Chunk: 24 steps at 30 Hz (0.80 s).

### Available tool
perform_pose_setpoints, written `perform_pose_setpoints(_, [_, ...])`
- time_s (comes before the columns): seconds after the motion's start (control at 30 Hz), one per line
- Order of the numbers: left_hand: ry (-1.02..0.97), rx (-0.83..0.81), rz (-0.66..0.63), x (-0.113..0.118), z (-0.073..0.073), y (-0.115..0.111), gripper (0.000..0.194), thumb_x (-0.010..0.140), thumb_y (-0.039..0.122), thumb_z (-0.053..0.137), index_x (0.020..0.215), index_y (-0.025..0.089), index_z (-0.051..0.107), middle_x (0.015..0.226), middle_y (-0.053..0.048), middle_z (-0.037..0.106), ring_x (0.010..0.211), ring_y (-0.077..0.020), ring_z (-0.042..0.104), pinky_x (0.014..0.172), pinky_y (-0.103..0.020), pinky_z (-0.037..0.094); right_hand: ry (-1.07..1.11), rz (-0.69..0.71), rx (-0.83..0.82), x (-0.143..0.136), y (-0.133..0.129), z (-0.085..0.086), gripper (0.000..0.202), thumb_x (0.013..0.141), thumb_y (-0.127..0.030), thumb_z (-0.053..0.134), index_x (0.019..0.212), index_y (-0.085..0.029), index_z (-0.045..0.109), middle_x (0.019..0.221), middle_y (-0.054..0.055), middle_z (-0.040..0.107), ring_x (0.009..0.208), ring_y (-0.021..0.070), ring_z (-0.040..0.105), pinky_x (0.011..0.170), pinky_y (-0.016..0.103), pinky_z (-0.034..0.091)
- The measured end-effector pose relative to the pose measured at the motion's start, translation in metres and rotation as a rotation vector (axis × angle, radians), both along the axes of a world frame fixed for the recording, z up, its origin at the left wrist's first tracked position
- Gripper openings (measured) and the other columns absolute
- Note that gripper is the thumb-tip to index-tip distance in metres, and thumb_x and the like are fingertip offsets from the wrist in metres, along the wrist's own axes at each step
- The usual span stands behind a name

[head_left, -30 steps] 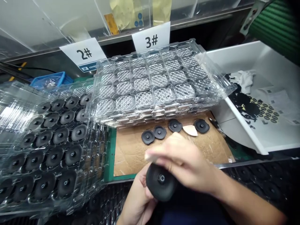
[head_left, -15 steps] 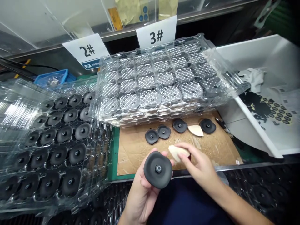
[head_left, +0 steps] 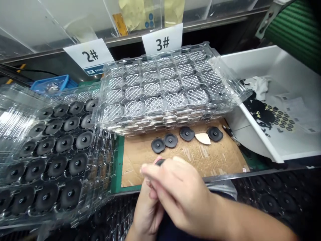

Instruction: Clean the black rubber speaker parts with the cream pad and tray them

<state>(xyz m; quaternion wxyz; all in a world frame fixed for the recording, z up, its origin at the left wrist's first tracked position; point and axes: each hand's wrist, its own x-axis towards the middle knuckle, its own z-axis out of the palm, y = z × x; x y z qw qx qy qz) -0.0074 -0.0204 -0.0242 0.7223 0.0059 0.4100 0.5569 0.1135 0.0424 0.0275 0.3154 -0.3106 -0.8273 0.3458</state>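
From here I see the curled bare right hand (head_left: 179, 189) hiding much of the bare left hand (head_left: 146, 209) and smooth black disc (head_left: 159, 162); either grasp, I can't tell.

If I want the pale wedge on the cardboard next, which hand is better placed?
The right hand, probably: it appears nearer the pale wedge, while the left hand is farther left and partly covered by the right.
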Motion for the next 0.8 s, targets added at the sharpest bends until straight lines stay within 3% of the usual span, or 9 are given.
perform_pose_setpoints(0.1, [-0.053, 0.043, -0.031, -0.003, 0.002, 0.001, 0.050, 0.057, 0.029, 0.077, 0.105, 0.030, 0.064, 0.113, -0.002, 0.065, 0.102, -0.0197, 0.059, 0.093, -0.028, 0.043, -0.017, 0.108, -0.105, 0.016, -0.008, 0.003, 0.024, 0.086, -0.010, 0.044, 0.105, -0.014, 0.057, 0.085, 0.004, 0.063, 0.076, 0.0133, 0.054, 0.073, 0.025, 0.042])
perform_pose_setpoints(0.2, [-0.058, 0.095, -0.037, -0.003, -0.002, 0.003, 0.060, 0.054, 0.034, 0.078, 0.111, 0.027, 0.061, 0.116, -0.005, 0.064, 0.104, -0.0206, 0.058, 0.089, -0.024, 0.046, -0.162, 0.006, -0.177, 0.036, -0.011, 0.006, 0.024, 0.085, -0.009, 0.046, 0.105, -0.019, 0.056, 0.085, 0.001, 0.063, 0.071, 0.0119, 0.052, 0.069, 0.025, 0.039])
perform_pose_setpoints(0.3, [-0.079, 0.117, -0.061, 0.002, -0.005, 0.004, 0.054, 0.064, 0.038, 0.070, 0.115, 0.025, 0.058, 0.119, -0.006, 0.062, 0.113, -0.0208, 0.053, 0.093, -0.024, 0.042, -0.236, -0.089, 0.001, 0.041, 0.000, 0.008, 0.029, 0.084, -0.008, 0.044, 0.107, -0.020, 0.057, 0.079, 0.002, 0.060, 0.068, 0.0146, 0.048, 0.066, 0.030, 0.035])
perform_pose_setpoints(0.4, [-0.126, 0.155, -0.081, 0.003, 0.002, 0.001, 0.046, 0.069, 0.037, 0.066, 0.114, 0.027, 0.059, 0.118, -0.004, 0.062, 0.112, -0.0217, 0.054, 0.096, -0.028, 0.041, -0.112, 0.067, 0.138, 0.037, 0.022, 0.001, 0.030, 0.085, -0.010, 0.042, 0.105, -0.023, 0.061, 0.080, 0.002, 0.060, 0.072, 0.0155, 0.050, 0.067, 0.031, 0.037])
perform_pose_setpoints(0.47, [-0.169, 0.198, -0.089, -0.001, 0.008, -0.001, 0.053, 0.062, 0.039, 0.071, 0.112, 0.029, 0.060, 0.121, -0.004, 0.061, 0.106, -0.0249, 0.058, 0.093, -0.032, 0.045, 0.002, 0.031, 0.054, 0.038, 0.031, -0.012, 0.029, 0.087, -0.012, 0.041, 0.105, -0.024, 0.061, 0.086, 0.002, 0.062, 0.077, 0.0140, 0.053, 0.071, 0.028, 0.040])
perform_pose_setpoints(0.57, [-0.211, 0.218, -0.092, -0.007, 0.013, -0.005, 0.061, 0.053, 0.041, 0.075, 0.111, 0.031, 0.060, 0.126, -0.004, 0.057, 0.104, -0.0286, 0.059, 0.089, -0.034, 0.048, -0.004, -0.256, -0.167, 0.047, 0.024, -0.049, 0.027, 0.089, -0.016, 0.043, 0.111, -0.025, 0.057, 0.102, 0.002, 0.062, 0.091, 0.0141, 0.055, 0.079, 0.027, 0.043])
perform_pose_setpoints(0.6, [-0.219, 0.209, -0.085, -0.008, 0.012, -0.006, 0.060, 0.054, 0.041, 0.074, 0.111, 0.031, 0.060, 0.125, -0.003, 0.058, 0.106, -0.0284, 0.058, 0.089, -0.033, 0.048, -0.037, -0.292, -0.222, 0.050, 0.015, -0.064, 0.026, 0.090, -0.019, 0.044, 0.112, -0.025, 0.056, 0.105, 0.003, 0.062, 0.094, 0.0150, 0.056, 0.080, 0.028, 0.044])
perform_pose_setpoints(0.7, [-0.256, 0.182, -0.071, -0.009, 0.006, -0.008, 0.057, 0.057, 0.040, 0.073, 0.112, 0.032, 0.059, 0.121, -0.002, 0.061, 0.110, -0.0261, 0.056, 0.090, -0.031, 0.047, -0.128, -0.192, -0.325, 0.059, -0.016, -0.107, 0.022, 0.088, -0.021, 0.048, 0.105, -0.024, 0.061, 0.093, 0.003, 0.066, 0.083, 0.0157, 0.061, 0.071, 0.027, 0.047])
perform_pose_setpoints(0.8, [-0.261, 0.154, -0.095, -0.006, 0.001, -0.008, 0.057, 0.058, 0.039, 0.073, 0.112, 0.031, 0.059, 0.120, -0.002, 0.061, 0.109, -0.0257, 0.056, 0.091, -0.032, 0.046, -0.176, -0.116, -0.352, 0.062, -0.031, -0.121, 0.016, 0.084, -0.021, 0.053, 0.090, -0.024, 0.068, 0.072, 0.000, 0.067, 0.066, 0.0145, 0.061, 0.062, 0.026, 0.047])
